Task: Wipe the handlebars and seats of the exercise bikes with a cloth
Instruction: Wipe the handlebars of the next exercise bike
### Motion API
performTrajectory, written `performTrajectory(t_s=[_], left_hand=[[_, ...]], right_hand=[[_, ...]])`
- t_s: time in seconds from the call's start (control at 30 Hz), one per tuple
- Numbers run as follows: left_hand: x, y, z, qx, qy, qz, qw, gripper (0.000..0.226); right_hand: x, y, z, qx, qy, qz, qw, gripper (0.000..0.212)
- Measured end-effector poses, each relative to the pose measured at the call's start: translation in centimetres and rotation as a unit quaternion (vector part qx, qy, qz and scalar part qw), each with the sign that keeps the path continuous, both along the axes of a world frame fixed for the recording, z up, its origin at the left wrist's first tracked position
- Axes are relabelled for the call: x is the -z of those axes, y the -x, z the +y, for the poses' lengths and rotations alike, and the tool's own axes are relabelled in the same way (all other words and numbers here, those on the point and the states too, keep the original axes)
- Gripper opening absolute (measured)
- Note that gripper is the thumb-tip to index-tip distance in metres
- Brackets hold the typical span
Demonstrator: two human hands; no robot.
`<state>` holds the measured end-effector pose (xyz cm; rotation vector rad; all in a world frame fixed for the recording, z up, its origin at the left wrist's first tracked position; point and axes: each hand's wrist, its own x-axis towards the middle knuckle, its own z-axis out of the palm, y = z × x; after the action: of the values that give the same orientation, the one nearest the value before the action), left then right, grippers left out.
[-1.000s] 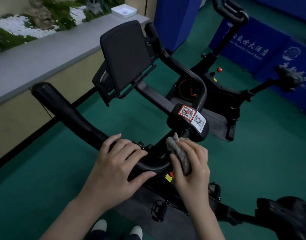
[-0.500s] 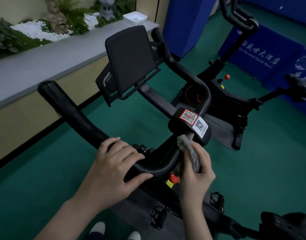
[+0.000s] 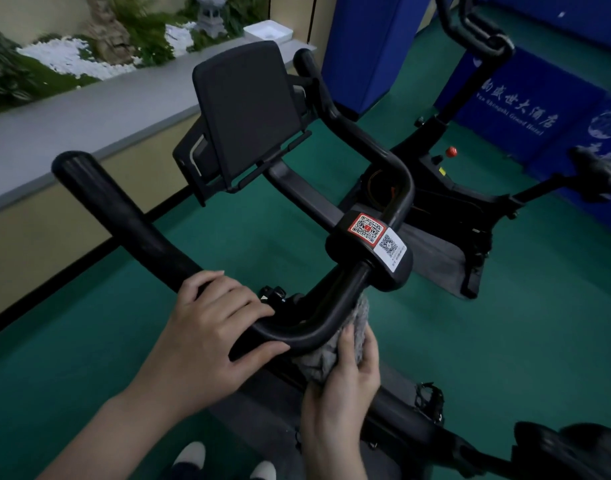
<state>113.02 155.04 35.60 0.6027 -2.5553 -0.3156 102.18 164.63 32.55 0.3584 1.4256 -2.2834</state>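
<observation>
The left hand (image 3: pixel 210 327) is gripping the black curved tubular handlebar (image 3: pixel 124 220) of the near exercise bike at its inner bend, with its fingers wrapping over the top. The right hand (image 3: pixel 342 389) is clutching a grey fluffy cloth (image 3: pixel 316 363) and pressing it against the bar's underside, below the 2 QR-code stickers (image 3: pixel 378 237). The black padded seat (image 3: pixel 574 448) is showing at lower right.

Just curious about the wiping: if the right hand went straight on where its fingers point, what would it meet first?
Probably the black handlebar just above the cloth the right hand grips; depth is unclear, it may pass underneath.
</observation>
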Motion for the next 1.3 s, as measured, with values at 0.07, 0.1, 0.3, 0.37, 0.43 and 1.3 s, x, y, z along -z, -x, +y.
performTrajectory(t_s=[0.07, 0.1, 0.3, 0.37, 0.43, 1.3], left_hand=[[0.0, 0.0, 0.1, -0.001, 0.002, 0.0, 1.0, 0.048], [0.1, 0.0, 0.0, -0.001, 0.003, 0.0, 1.0, 0.048], [0.2, 0.0, 0.0, 0.0, 0.003, 0.003, 1.0, 0.046], [0.1, 0.0, 0.0, -0.001, -0.002, 0.006, 1.0, 0.047], [0.1, 0.0, 0.0, 0.002, -0.006, 0.01, 1.0, 0.047], [-0.2, -0.1, -0.1, -0.001, -0.035, 0.03, 0.999, 0.043]], right_hand=[[-0.4, -1.1, 0.6, -0.024, 0.013, -0.022, 0.999, 0.021], [-0.5, -1.1, 0.9, -0.033, 0.023, -0.035, 0.999, 0.021], [-0.4, 0.4, 1.3, -0.072, 0.024, -0.058, 0.995, 0.021], [-0.1, -0.1, 2.2, -0.105, 0.009, -0.054, 0.993, 0.021], [-0.5, 0.2, 3.3, -0.117, -0.041, 0.007, 0.992, 0.026], [-8.5, 10.8, -3.8, -0.561, -0.317, 0.672, 0.365, 0.022]])
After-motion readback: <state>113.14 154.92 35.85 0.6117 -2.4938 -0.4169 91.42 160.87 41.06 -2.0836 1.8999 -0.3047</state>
